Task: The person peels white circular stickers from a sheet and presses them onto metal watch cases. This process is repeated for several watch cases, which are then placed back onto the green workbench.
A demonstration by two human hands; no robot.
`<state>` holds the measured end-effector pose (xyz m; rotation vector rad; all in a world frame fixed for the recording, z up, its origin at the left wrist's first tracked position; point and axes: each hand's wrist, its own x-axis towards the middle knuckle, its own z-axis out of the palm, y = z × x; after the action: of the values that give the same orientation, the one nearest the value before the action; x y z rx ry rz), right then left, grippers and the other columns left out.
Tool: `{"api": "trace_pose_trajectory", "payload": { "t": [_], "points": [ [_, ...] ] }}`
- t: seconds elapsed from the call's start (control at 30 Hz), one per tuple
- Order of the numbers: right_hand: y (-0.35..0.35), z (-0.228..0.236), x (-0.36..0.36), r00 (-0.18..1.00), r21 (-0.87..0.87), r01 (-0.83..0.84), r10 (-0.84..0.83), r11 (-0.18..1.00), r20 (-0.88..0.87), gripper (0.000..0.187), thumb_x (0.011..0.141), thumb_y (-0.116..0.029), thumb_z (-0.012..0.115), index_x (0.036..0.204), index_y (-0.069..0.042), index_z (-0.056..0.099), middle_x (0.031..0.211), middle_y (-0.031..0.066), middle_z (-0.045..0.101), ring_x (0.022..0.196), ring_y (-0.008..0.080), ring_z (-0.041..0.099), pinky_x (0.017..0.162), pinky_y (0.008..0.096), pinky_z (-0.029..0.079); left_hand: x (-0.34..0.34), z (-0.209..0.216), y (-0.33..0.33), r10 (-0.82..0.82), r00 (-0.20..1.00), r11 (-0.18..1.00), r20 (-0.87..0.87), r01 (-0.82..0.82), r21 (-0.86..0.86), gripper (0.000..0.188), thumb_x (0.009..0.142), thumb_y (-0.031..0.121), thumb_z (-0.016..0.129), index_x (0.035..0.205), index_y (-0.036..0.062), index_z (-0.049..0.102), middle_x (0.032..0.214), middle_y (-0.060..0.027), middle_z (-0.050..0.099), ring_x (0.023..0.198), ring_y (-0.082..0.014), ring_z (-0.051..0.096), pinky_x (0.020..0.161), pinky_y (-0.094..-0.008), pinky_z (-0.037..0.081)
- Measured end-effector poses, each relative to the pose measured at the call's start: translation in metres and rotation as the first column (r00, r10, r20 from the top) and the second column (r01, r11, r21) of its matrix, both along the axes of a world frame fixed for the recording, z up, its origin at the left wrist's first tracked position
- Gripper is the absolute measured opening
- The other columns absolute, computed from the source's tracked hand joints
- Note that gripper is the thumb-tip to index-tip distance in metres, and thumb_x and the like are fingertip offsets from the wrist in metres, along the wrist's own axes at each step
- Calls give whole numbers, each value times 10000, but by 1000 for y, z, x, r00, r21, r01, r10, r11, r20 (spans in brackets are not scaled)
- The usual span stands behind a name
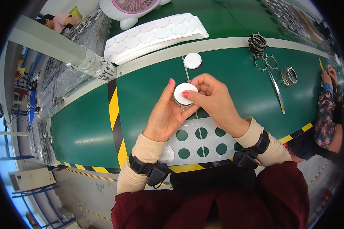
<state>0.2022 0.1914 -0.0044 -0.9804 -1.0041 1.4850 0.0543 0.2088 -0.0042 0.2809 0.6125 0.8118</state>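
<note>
Head view: small round white-topped case [184, 94] held up above the green tabletop [237, 84], just over the white sheet with punched circles [208, 133]. Left hand [165, 114] cradling it from below, grip closed around its rim; right hand [214, 100] pinching it from the side, thumb pressed on the white face. Best kept level, pressing evenly from the centre outward. Beyond the case: a second white disc [192, 60], thin tweezers [186, 68], stacked sticker sheets [153, 36], metal rings [258, 44]. Far right of the case, another person's hand [326, 78]. Nothing crowding the hands.

The fan [132, 9] is cut off by the top edge; the right hand [214, 101] hides part of the white disc [184, 93].
</note>
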Motion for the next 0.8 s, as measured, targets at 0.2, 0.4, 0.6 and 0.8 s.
{"api": "trace_pose_trajectory", "payload": {
  "t": [0.2, 0.4, 0.6, 0.8],
  "points": [
    [-3, 3, -5, 994, 22, 75, -76, 997, 74, 243, 804, 0, 635, 974, -29, 463, 829, 56, 636, 681, 32, 518, 593, 157, 416, 3, 3, -1, -3, 999, 1000, -35, 3, -14, 361, 943, 352, 439, 1110, 34, 470, 1105, -135, 557, 1034, -226, 580, 902, -382, 507],
    [-2, -2, -5, 976, 88, 65, -81, 994, 204, 216, 803, -6, 639, 942, -32, 476, 818, 45, 632, 660, 13, 506, 580, 152, 408, 1, 2, -2, -6, 1000, 1000, -24, 6, 6, 350, 945, 346, 433, 1100, 34, 471, 1105, -129, 553, 1033, -219, 576, 911, -382, 501],
    [-3, -2, -6, 980, 92, 66, -81, 994, 181, 206, 801, -11, 644, 913, -34, 473, 802, 37, 628, 656, 9, 500, 578, 149, 405, 0, 2, -2, -14, 1000, 1000, -22, 15, 8, 339, 950, 336, 425, 1098, 34, 470, 1103, -125, 551, 1032, -217, 573, 914, -385, 498],
    [-1, 0, -3, 964, 74, 29, -47, 997, 263, 215, 789, -15, 651, 900, -27, 468, 779, 31, 617, 657, 26, 512, 576, 167, 416, 0, 3, -2, -18, 999, 1000, -30, 18, 15, 331, 954, 330, 419, 1085, 31, 474, 1103, -126, 550, 1025, -214, 574, 916, -389, 496]
  ]
}}
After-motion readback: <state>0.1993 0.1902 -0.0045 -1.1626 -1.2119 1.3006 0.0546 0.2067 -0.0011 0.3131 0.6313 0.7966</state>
